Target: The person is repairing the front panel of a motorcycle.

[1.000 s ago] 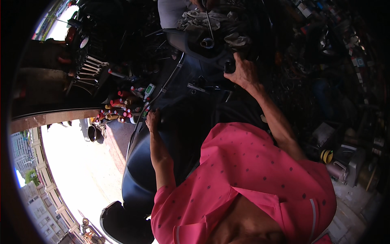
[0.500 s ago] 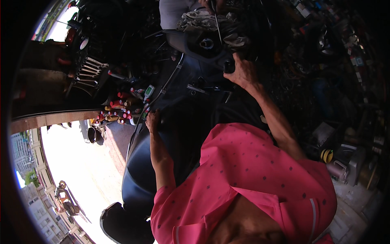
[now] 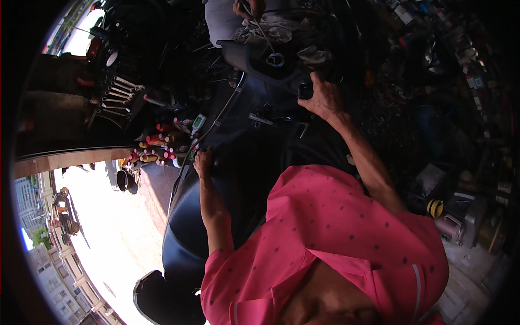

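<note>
- Right hand (image 3: 325, 102): thumb and fingers bent about the black grip (image 3: 305, 90), just below the grey rag (image 3: 316, 55).
- Left hand (image 3: 203, 162): at the blue-black panel's (image 3: 184, 230) upper end; whether it pinches anything cannot be told.
- Bottles (image 3: 156, 139): left of that hand.

R hand (image 3: 324, 98) is gripping blk grip (image 3: 305, 90); L hand (image 3: 203, 161) is resting by dk seat (image 3: 183, 230); co-worker's hand (image 3: 251, 8) is holding thin rod (image 3: 265, 36) twd metal ring (image 3: 275, 60).
</note>
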{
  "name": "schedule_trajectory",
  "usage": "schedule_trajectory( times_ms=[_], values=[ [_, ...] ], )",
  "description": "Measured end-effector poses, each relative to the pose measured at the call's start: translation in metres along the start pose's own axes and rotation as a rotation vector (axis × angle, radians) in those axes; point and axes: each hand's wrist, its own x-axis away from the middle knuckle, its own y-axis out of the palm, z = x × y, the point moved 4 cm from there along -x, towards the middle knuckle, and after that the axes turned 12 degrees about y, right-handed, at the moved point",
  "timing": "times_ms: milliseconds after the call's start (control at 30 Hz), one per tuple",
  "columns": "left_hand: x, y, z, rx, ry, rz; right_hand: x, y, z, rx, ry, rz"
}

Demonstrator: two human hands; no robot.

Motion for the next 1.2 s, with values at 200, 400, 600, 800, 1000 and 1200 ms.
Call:
schedule_trajectory(
  times_ms=[200, 400, 600, 800, 1000, 1200],
  values=[
    [-0.004, 0.007, -0.011, -0.011, -0.002, 0.025, 0.001, 0.001, -0.001, -0.004, -0.034, 0.037],
    [-0.006, 0.009, -0.008, 0.008, 0.021, 0.026, 0.001, 0.0, 0.0, -0.022, -0.066, 0.07],
    [-0.006, 0.008, -0.018, 0.013, 0.029, 0.069, 0.002, -0.001, -0.005, -0.004, -0.079, 0.086],
    [-0.002, 0.004, -0.006, 0.02, 0.006, 0.015, 0.001, 0.0, -0.001, 0.001, -0.064, 0.069],
    [-0.001, 0.003, -0.011, 0.017, 0.025, 0.072, 0.0, 0.003, 0.0, -0.025, -0.059, 0.061],
    [0.002, -0.001, 0.002, 0.016, 0.046, 0.06, 0.0, 0.003, 0.004, -0.005, -0.043, 0.059]
  ],
)
